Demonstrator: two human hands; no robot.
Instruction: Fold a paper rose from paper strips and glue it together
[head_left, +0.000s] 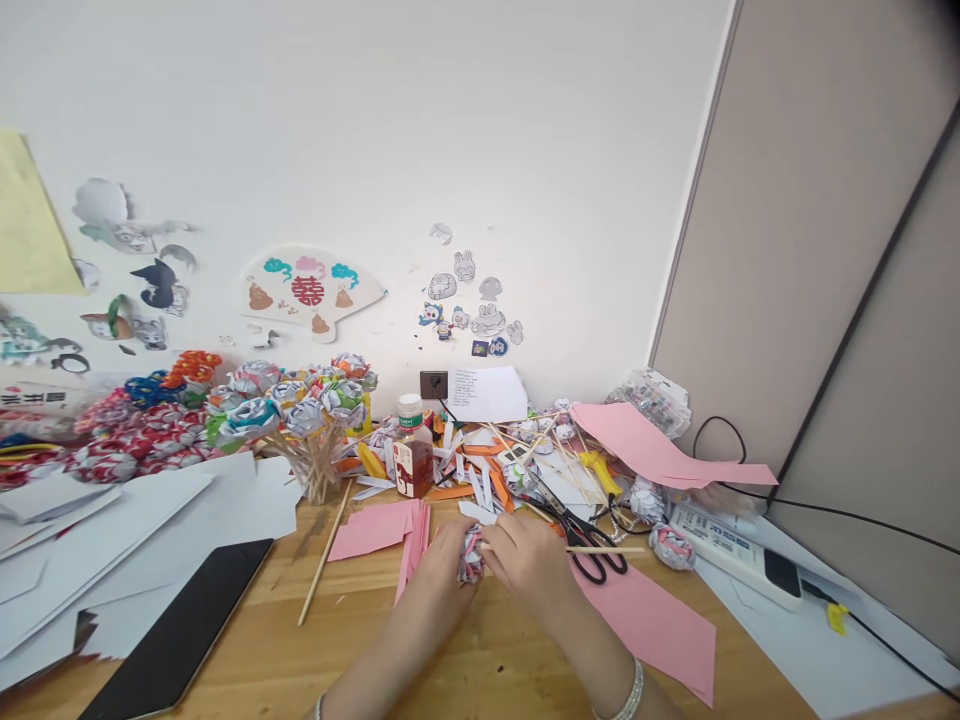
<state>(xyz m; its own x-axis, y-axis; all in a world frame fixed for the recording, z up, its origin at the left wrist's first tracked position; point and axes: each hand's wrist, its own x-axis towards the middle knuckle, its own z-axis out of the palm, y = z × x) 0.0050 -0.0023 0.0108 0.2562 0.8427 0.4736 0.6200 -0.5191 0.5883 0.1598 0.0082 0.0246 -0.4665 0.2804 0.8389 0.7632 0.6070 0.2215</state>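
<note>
Bracelet foremost; left hand clamped around paper flower, right hand pinching its side.

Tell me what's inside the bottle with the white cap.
Something reddish-brown shows through the side of the bottle. The label covers part of the front, so what lies behind it can't be seen; the cap hides the mouth.

I see bright, diffuse light, with soft shadows on the worktop. The white wall looks evenly lit; my top right corner darkens. The wide lens stretches the phone, and print on the note blurs beyond reading.
</note>
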